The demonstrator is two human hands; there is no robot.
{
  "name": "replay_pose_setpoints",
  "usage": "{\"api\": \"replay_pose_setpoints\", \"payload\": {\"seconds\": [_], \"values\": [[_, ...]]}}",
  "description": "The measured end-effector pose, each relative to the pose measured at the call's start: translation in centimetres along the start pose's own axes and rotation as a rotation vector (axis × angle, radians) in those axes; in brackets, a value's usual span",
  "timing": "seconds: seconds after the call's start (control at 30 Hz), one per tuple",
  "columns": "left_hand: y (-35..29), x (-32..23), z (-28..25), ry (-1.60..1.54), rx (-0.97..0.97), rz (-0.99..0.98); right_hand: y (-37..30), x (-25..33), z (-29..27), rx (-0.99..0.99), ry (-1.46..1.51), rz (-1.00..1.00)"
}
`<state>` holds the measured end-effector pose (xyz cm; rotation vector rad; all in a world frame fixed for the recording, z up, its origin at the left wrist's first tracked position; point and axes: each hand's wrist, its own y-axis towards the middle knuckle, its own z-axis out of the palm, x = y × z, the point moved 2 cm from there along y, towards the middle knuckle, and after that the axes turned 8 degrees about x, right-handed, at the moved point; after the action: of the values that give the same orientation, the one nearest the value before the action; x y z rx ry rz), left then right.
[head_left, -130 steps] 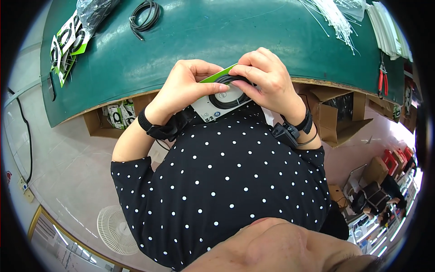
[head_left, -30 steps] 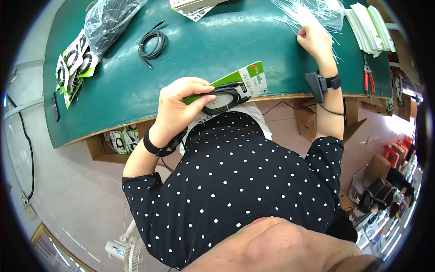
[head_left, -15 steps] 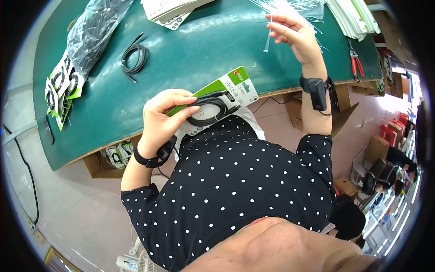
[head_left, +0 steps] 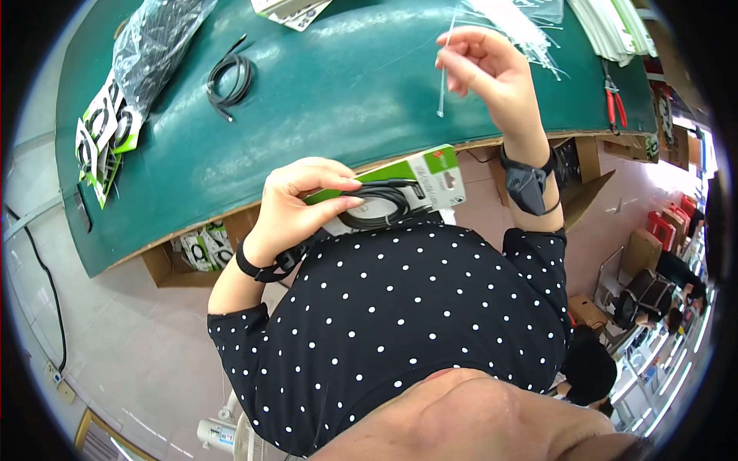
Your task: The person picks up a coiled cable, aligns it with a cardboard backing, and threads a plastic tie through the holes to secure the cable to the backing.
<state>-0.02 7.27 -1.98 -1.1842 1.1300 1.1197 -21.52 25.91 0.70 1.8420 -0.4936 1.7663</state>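
My left hand pinches the left end of a green and white cardboard package card with a coiled black cable on its front. The card is held tilted in front of my body at the table's near edge. My right hand is raised over the table, thumb and fingertips closed on a thin clear cable tie that hangs nearly upright. Behind that hand lies a pile of loose clear cable ties.
A loose coiled black cable lies on the green table. Left of it are a plastic bag of black cables and several packaged cables. Red-handled cutters and a stack of white cards occupy the right side. Boxes stand below.
My left hand has shifted right with the card, which now lies flatter in angle. My right hand has moved slightly left and toward me with the cable tie.
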Motion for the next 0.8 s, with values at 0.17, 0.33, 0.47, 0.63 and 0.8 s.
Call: {"api": "replay_pose_setpoints", "payload": {"seconds": [0.17, 0.33, 0.47, 0.63, 0.8], "values": [[0.1, -2.0, 0.9, 0.321, 0.130, 0.252, -2.0, -0.3, 3.0, 0.323, -0.443, -0.271], [-0.6, -2.7, 1.2, 0.474, 0.131, 0.380, -3.2, -1.9, 4.4, 0.438, -0.564, -0.331], [-0.8, -3.1, 1.6, 0.617, 0.133, 0.465, -3.6, -1.9, 5.1, 0.477, -0.598, -0.440], [-0.9, -3.5, 1.6, 0.821, 0.174, 0.619, -3.5, -1.5, 5.2, 0.454, -0.663, -0.515], [-1.1, -4.7, 1.6, 1.030, 0.186, 0.710, -3.1, -1.0, 5.2, 0.398, -0.710, -0.572]]}}
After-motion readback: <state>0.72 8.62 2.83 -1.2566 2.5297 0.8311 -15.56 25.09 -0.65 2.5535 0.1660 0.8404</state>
